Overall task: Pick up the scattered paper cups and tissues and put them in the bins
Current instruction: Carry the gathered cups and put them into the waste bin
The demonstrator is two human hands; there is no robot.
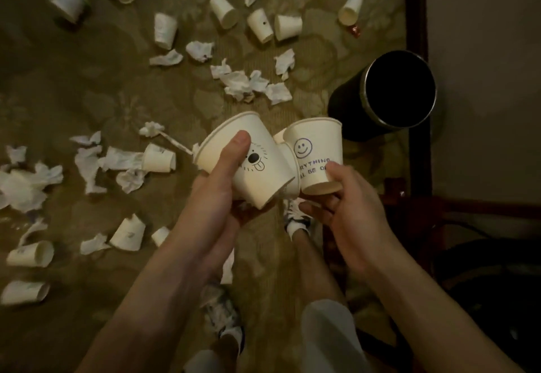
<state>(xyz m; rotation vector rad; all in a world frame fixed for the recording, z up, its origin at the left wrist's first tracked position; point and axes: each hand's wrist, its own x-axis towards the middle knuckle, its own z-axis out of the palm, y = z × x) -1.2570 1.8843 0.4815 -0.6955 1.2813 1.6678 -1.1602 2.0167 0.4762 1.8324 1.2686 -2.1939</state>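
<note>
Early stage, most work remaining. Left grip (222,185) curling round dog-face cup (257,167), right grip (345,205) pinching smiley cup (316,150) at its base, both hovering near black bin (347,109) (inside too dark to judge). Many scattered cups (224,10) and tissues (243,82) lying across floor (87,79).

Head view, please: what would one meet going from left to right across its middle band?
Heap of crumpled tissues → fallen cup → dog-face cup in the left hand → smiley cup in the right hand → black bin.
</note>
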